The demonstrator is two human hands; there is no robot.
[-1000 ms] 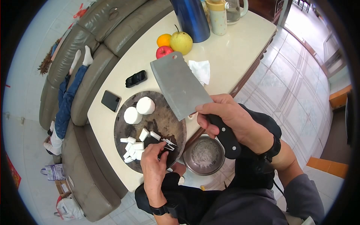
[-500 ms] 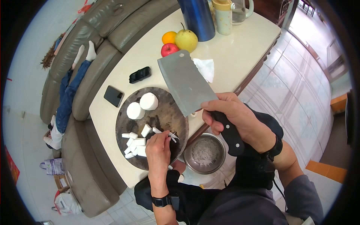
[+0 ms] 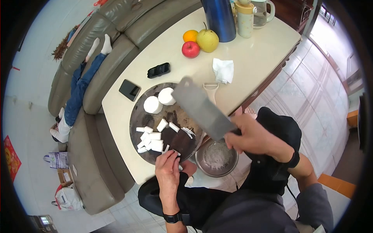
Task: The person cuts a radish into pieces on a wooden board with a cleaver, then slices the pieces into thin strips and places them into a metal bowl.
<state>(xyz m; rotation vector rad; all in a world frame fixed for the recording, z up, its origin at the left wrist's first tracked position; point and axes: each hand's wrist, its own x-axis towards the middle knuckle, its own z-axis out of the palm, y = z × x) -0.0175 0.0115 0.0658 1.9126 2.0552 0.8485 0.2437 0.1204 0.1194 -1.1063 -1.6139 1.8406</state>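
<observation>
My right hand (image 3: 252, 136) grips the dark handle of a cleaver (image 3: 204, 110), its broad blade raised over the round wooden chopping board (image 3: 182, 143) and blurred by motion. At the board's near edge my left hand (image 3: 167, 167) is closed, fingertips pinched on a small white radish piece (image 3: 177, 153). Cut white radish chunks (image 3: 156, 145) lie in a heap on the board's left half. Two thick radish rounds (image 3: 153, 105) stand at its far side, and a few thin strips (image 3: 188, 132) lie at its right.
Below the table edge, a steel bowl (image 3: 200, 161) holds white shreds. On the table (image 3: 155, 52) are a peeler (image 3: 211, 92), white tissue (image 3: 223, 71), phone (image 3: 129, 90), black case (image 3: 158, 70), fruit (image 3: 207, 40) and a blue flask (image 3: 220, 21). Another person's legs (image 3: 79, 85) rest on the sofa.
My left hand has come from the board's middle to its near edge. The cleaver has swung lower, with its blade tilting. The whole view has shifted slightly, uncovering the peeler.
</observation>
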